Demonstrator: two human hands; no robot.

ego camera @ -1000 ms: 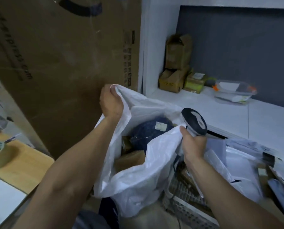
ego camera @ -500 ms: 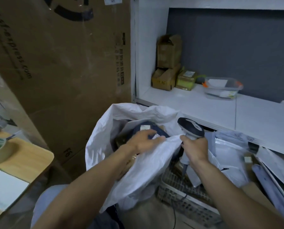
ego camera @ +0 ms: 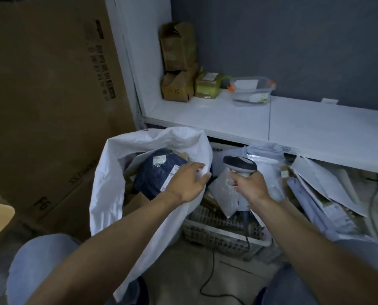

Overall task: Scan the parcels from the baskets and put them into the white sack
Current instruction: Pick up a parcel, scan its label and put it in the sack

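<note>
Left hand (ego camera: 189, 182) pinches the rim of the limp white woven sack (ego camera: 108, 183); right hand (ego camera: 250, 187) grips the dark handheld scanner (ego camera: 239, 165). Lose that rim and the mouth may slump shut.

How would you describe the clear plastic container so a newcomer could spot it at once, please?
Find the long white shelf against the grey wall. Cardboard boxes stand at its left end, and right of them, past a yellow-green parcel, sits the clear plastic container. It alone is see-through, with orange clips at its lid.
</note>
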